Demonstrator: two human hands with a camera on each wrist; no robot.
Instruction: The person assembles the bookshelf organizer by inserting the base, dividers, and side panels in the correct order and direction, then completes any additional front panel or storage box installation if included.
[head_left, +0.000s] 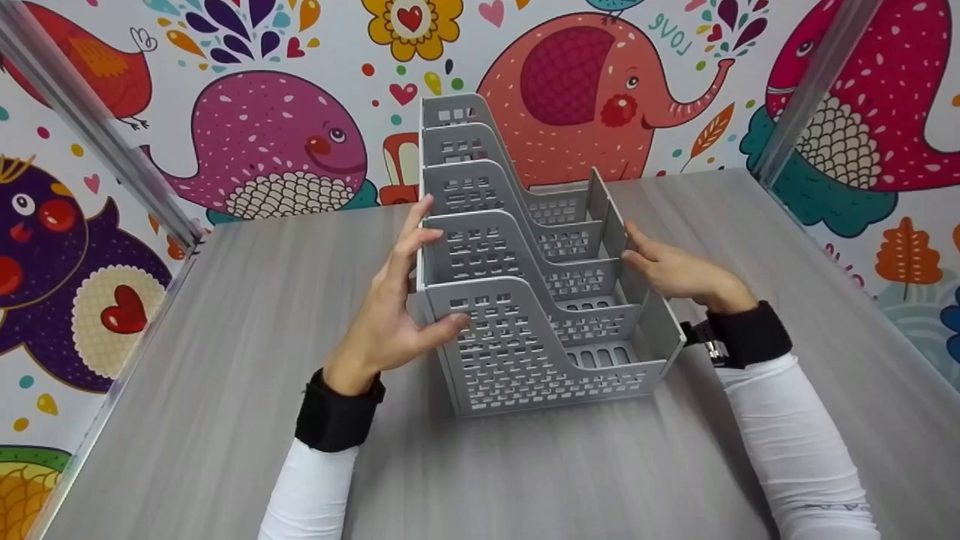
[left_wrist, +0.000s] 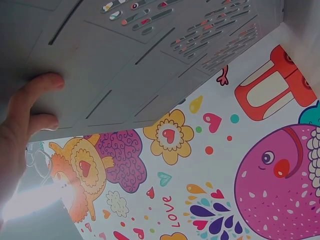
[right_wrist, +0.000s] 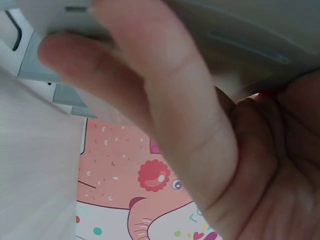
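Observation:
A grey plastic file organizer [head_left: 517, 337] with several slanted compartments and perforated dividers stands on the table. My left hand [head_left: 390, 307] holds its tall left side, the thumb lying on the front divider and the fingers spread along the left edge. In the left wrist view, bent fingertips [left_wrist: 50, 82] touch the slotted outer panel [left_wrist: 115, 65]. At the low right side, my right hand [head_left: 675, 270] rests its extended fingers against the right panel [head_left: 656, 330]. The right wrist view shows these fingers [right_wrist: 185, 100] close up; its thumb is hidden in the head view.
The grey wood-grain table [head_left: 262, 337] extends around the organizer. Behind it rises a wall [head_left: 420, 75] printed with cartoon animals. Metal frame posts [head_left: 112, 120] stand at both back corners. Black straps [head_left: 341, 412] circle both wrists.

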